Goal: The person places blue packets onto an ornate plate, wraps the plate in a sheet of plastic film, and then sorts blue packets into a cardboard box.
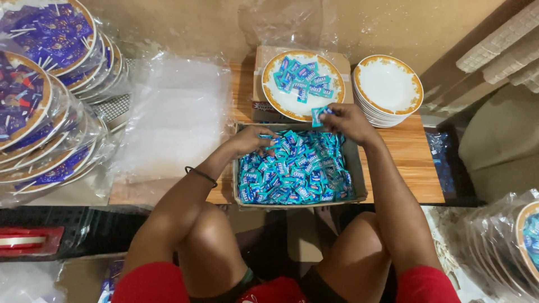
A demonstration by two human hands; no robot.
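Note:
A shallow cardboard box [357,168] lies on a low wooden table [412,157] and is full of small blue candy sachets [297,168]. My left hand [251,138] rests on the sachets at the box's far left corner, pinching one. My right hand [343,120] hovers over the box's far edge and holds a blue sachet [318,115] between thumb and fingers. Just beyond stands a white plate with an orange rim [275,92], set on a small carton, with several blue sachets [306,79] on it.
A stack of white orange-rimmed plates [388,88] sits right of the filled plate. Clear plastic bags [174,112] lie on the table's left. Wrapped filled plates [39,101] pile up at the far left, more at the lower right [519,235]. My knees are below the table.

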